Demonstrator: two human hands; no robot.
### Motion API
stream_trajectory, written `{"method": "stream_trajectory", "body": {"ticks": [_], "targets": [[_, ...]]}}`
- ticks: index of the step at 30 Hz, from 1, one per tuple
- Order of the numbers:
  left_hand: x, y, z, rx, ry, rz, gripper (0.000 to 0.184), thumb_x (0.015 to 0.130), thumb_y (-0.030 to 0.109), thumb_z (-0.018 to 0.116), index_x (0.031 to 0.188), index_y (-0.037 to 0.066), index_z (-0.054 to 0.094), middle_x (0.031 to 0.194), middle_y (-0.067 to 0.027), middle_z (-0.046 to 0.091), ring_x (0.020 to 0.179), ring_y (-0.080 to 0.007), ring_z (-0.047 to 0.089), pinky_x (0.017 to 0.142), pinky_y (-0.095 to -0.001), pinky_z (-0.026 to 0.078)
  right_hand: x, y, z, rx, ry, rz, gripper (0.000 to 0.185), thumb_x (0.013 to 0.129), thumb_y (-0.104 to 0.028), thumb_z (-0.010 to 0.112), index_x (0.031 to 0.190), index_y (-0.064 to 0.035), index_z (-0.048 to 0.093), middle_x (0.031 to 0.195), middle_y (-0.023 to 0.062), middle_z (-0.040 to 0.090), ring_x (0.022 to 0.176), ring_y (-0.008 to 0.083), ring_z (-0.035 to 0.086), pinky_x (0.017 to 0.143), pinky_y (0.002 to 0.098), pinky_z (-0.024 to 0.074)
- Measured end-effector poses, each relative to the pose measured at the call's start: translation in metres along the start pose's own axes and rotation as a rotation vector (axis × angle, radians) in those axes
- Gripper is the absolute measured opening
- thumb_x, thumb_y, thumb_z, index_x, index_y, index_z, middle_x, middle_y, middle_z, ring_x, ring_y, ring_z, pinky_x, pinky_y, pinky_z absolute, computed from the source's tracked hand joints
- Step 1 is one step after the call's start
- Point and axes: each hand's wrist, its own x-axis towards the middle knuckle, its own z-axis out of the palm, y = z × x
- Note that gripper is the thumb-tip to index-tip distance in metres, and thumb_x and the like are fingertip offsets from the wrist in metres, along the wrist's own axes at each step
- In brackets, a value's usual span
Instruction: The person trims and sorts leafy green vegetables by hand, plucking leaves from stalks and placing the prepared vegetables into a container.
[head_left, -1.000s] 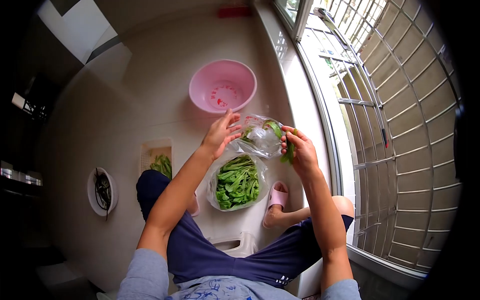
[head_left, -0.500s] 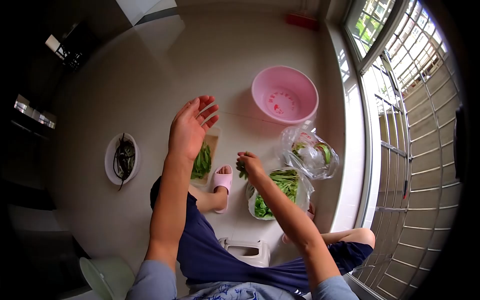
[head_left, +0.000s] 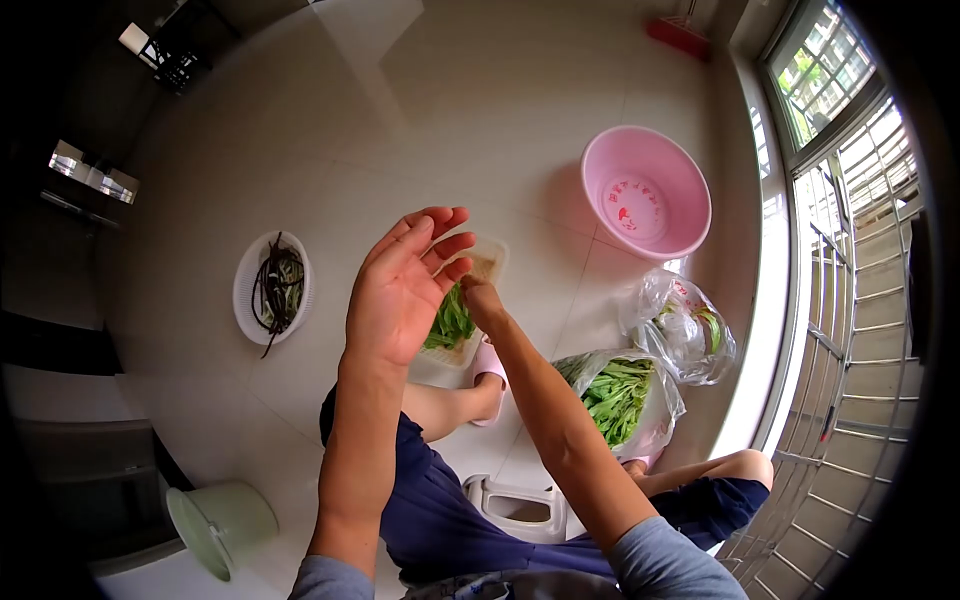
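My left hand [head_left: 398,290] is raised palm up, with its fingers apart and slightly curled. The fingers of my right hand [head_left: 482,300] are closed beside the left fingertips; they seem to be on leafy greens, mostly hidden there. Below both hands is a shallow tray [head_left: 490,258] with picked green leaves [head_left: 452,322] in it, partly covered by my hands. To the right of my right forearm, a plastic bag [head_left: 668,408] lies open, full of leafy green stems [head_left: 618,395].
A pink basin [head_left: 660,170] and another clear bag [head_left: 690,325] are by the window wall. On the left sit a white basket [head_left: 243,290] with dark long beans [head_left: 278,285] and a pale green bucket [head_left: 235,520]. A stool [head_left: 520,508] is between my legs.
My right hand has moved left from beside the greens bag to my left fingertips, over the tray. My left hand stays raised and open. The view has shifted, so the surroundings appear farther right.
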Motion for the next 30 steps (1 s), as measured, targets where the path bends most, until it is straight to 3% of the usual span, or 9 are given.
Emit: {"method": "stream_trajectory", "body": {"ticks": [6, 10, 12, 14, 16, 18, 20, 24, 30], "targets": [[0.0, 0.002, 0.005, -0.031, -0.021, -0.017, 0.017, 0.08, 0.015, 0.047, 0.093, 0.005, 0.049, 0.1, -0.0087, 0.05, 0.089, -0.0175, 0.047, 0.076, -0.0289, 0.038, -0.006, 0.006, -0.022, -0.112, 0.201, -0.076, 0.029, 0.07, 0.006, 0.042, 0.097, 0.0048, 0.053, 0.081, 0.0087, 0.057, 0.065, 0.0137, 0.054, 0.053, 0.0232, 0.0424], [-0.003, -0.004, 0.006, -0.048, -0.005, -0.043, 0.018, 0.08, 0.014, 0.046, 0.094, 0.003, 0.049, 0.097, -0.0092, 0.051, 0.086, -0.0178, 0.049, 0.074, -0.0284, 0.038, -0.016, 0.025, -0.053, -0.65, 0.447, 0.02, 0.028, 0.067, -0.005, 0.049, 0.093, 0.0047, 0.055, 0.078, 0.0163, 0.056, 0.065, 0.0221, 0.056, 0.052, 0.0285, 0.0445], [-0.006, -0.005, 0.005, -0.06, -0.039, -0.076, 0.016, 0.08, 0.014, 0.045, 0.094, 0.005, 0.049, 0.1, -0.0084, 0.05, 0.086, -0.0171, 0.048, 0.072, -0.0281, 0.039, -0.014, 0.033, -0.064, -0.671, 0.285, 0.31, 0.036, 0.064, -0.01, 0.052, 0.098, 0.0037, 0.051, 0.083, 0.0207, 0.056, 0.073, 0.0282, 0.057, 0.058, 0.0318, 0.0451], [-0.008, -0.005, 0.005, -0.062, -0.022, -0.069, 0.016, 0.081, 0.013, 0.045, 0.094, 0.005, 0.049, 0.1, -0.0089, 0.05, 0.086, -0.0172, 0.048, 0.071, -0.0286, 0.04, 0.01, 0.084, -0.072, -0.73, 0.508, 0.14, 0.054, 0.064, -0.011, 0.06, 0.111, 0.0043, 0.04, 0.081, 0.016, 0.056, 0.068, 0.0198, 0.057, 0.049, 0.0263, 0.0473], [-0.01, -0.005, 0.008, -0.055, -0.006, -0.065, 0.016, 0.081, 0.012, 0.044, 0.094, 0.004, 0.048, 0.1, -0.009, 0.049, 0.083, -0.0171, 0.048, 0.07, -0.0288, 0.04, 0.009, 0.078, -0.063, -0.663, 0.471, 0.217, 0.062, 0.064, -0.011, 0.06, 0.117, 0.0048, 0.031, 0.083, 0.0167, 0.055, 0.07, 0.0197, 0.056, 0.049, 0.027, 0.0492], [-0.009, -0.005, 0.009, -0.043, 0.034, -0.057, 0.016, 0.081, 0.012, 0.043, 0.094, 0.004, 0.047, 0.1, -0.0089, 0.048, 0.081, -0.0167, 0.048, 0.068, -0.0287, 0.039, 0.018, 0.081, -0.065, -0.715, 0.517, 0.142, 0.051, 0.066, -0.012, 0.06, 0.109, 0.0066, 0.039, 0.078, 0.0168, 0.056, 0.067, 0.0221, 0.057, 0.05, 0.0283, 0.0505], [-0.008, -0.006, 0.013, -0.04, 0.062, -0.07, 0.016, 0.081, 0.011, 0.043, 0.094, 0.003, 0.045, 0.099, -0.009, 0.048, 0.079, -0.0165, 0.047, 0.067, -0.0287, 0.039, 0.02, 0.064, -0.066, -0.802, 0.343, 0.256, 0.035, 0.067, -0.011, 0.06, 0.095, 0.006, 0.049, 0.071, 0.0159, 0.056, 0.061, 0.0242, 0.059, 0.047, 0.0294, 0.0499], [-0.005, -0.009, 0.016, -0.033, 0.04, -0.091, 0.016, 0.081, 0.011, 0.043, 0.095, 0.003, 0.045, 0.099, -0.0095, 0.047, 0.078, -0.0166, 0.047, 0.066, -0.0286, 0.039, 0.041, 0.068, -0.08, -0.808, 0.301, 0.329, 0.021, 0.068, -0.01, 0.06, 0.079, 0.0056, 0.051, 0.067, 0.0152, 0.056, 0.054, 0.0254, 0.059, 0.044, 0.0306, 0.0492], [-0.002, -0.013, 0.022, -0.041, -0.007, -0.11, 0.016, 0.081, 0.01, 0.043, 0.095, 0.003, 0.045, 0.098, -0.0098, 0.047, 0.077, -0.0168, 0.048, 0.066, -0.0284, 0.039, 0.038, 0.04, -0.119, -0.351, 0.758, 0.032, 0.019, 0.067, -0.01, 0.06, 0.073, 0.0031, 0.048, 0.062, 0.0126, 0.055, 0.046, 0.0243, 0.058, 0.045, 0.03, 0.0465]]}}
